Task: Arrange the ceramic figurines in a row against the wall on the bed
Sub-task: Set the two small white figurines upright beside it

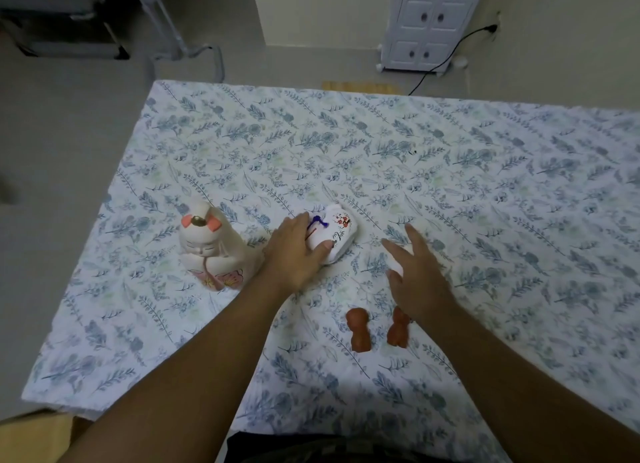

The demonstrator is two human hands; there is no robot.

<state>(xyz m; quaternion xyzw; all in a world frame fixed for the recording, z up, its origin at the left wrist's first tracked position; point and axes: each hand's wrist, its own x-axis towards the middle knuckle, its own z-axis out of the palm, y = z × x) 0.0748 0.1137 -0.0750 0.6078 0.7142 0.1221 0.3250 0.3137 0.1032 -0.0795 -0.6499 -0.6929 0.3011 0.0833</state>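
Head view: our left hand wraps the lying white painted figurine, which points away to the right; our right hand, fingers spread, hovers just beside it.

Tall figurine left of lying figurine; two small figurines nearer.

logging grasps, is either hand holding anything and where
Left hand grips the lying white figurine at its near end, fingers wrapped round it. Right hand holds nothing.

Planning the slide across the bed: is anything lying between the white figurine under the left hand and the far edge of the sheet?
Nothing visible: beyond the white floral-painted ceramic figurine under the left hand, the blue leaf-print bedsheet lies bare.
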